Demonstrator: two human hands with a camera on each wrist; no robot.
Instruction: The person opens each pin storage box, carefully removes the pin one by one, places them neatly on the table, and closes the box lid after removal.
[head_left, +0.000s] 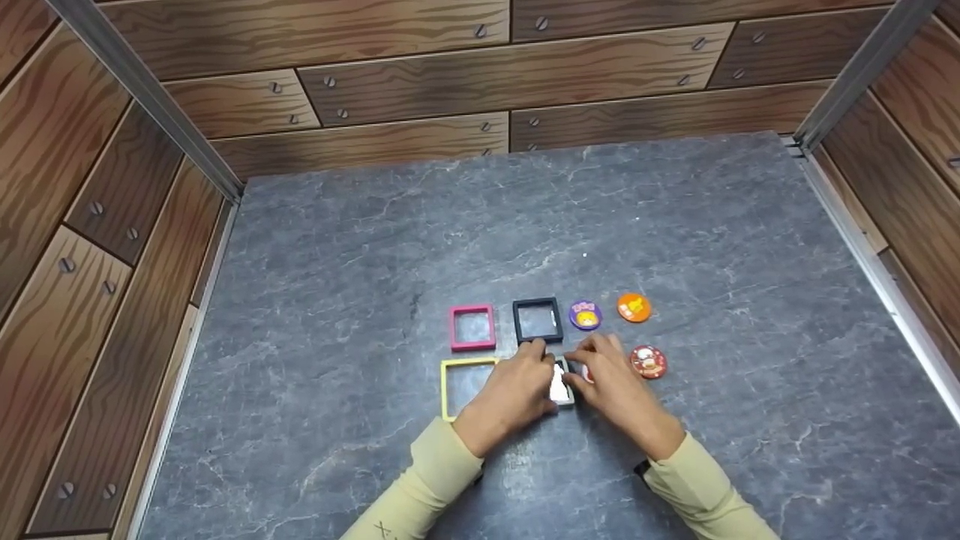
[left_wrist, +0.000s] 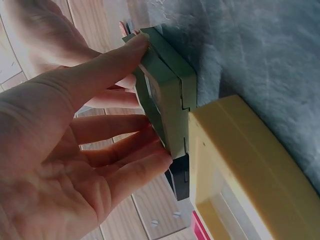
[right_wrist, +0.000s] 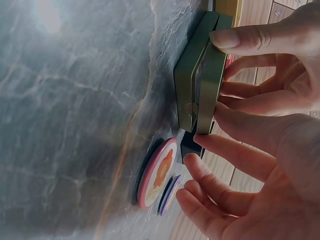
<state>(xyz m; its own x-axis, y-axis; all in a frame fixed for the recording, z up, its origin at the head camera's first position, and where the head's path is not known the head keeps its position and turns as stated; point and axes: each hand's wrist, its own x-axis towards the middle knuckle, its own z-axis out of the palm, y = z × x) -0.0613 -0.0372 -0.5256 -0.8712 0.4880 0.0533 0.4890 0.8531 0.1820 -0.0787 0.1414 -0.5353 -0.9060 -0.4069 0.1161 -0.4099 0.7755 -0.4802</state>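
Observation:
A small green square display frame [head_left: 570, 391] stands between the two hands on the grey tabletop. In the left wrist view, the left hand [head_left: 514, 390] grips the green frame [left_wrist: 176, 107] with its thumb on one edge and its fingers on the opposite one. The right hand [head_left: 619, 394] pinches the near corner with thumb and forefinger, its other fingers loosely bent. A thin gap runs between the two halves of the green frame [right_wrist: 186, 82] in the right wrist view. Beside the right hand lies a pink-rimmed round badge [right_wrist: 157, 175], mostly covered in the head view.
A yellow frame [head_left: 444, 390] lies left of the green one, partly under the left hand. Behind are a pink frame [head_left: 452, 330] and a black frame [head_left: 516, 322]. Purple [head_left: 585, 315], orange [head_left: 634, 307] and red [head_left: 648, 361] badges lie at right. Wood-patterned walls enclose the table.

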